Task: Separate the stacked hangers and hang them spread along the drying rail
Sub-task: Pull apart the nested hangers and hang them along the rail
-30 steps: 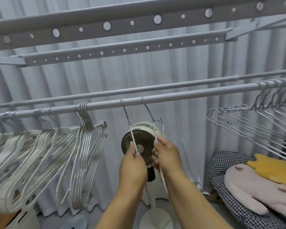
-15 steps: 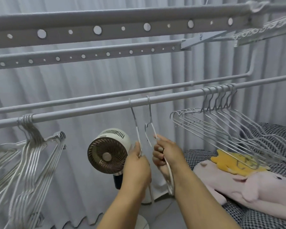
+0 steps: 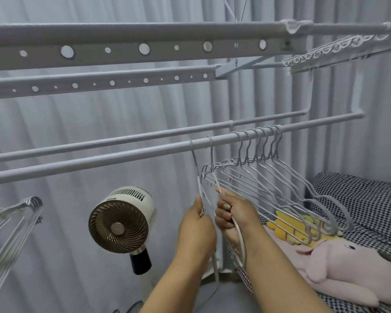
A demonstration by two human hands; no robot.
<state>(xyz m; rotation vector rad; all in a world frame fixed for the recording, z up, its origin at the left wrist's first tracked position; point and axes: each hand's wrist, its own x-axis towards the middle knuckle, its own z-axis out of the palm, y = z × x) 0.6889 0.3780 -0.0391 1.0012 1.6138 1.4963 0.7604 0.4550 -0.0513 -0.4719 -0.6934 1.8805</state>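
Observation:
Two thin white hangers hook over the grey drying rail (image 3: pixel 99 162) side by side. My left hand (image 3: pixel 195 231) grips the left hanger (image 3: pixel 196 168) below its neck. My right hand (image 3: pixel 231 214) curls round the right hanger (image 3: pixel 211 163), whose wire runs down past my wrist. Just to the right, several grey hangers (image 3: pixel 280 177) hang spaced along the rail, their hooks close together. A stacked bunch of hangers (image 3: pixel 16 224) shows at the left edge, partly cut off.
A round fan (image 3: pixel 120 222) stands behind and left of my hands. A pink plush toy (image 3: pixel 339 265) and a yellow one (image 3: pixel 282 224) lie on a checked cushion (image 3: pixel 370 199) at right. A second rail (image 3: pixel 145 137) and perforated bars (image 3: pixel 122 50) run above, with grey curtains behind.
My view has swung right: the fan and the stacked bunch slid left, the spaced hangers came closer. Both hands moved the two held hangers rightward along the rail, toward the spaced group.

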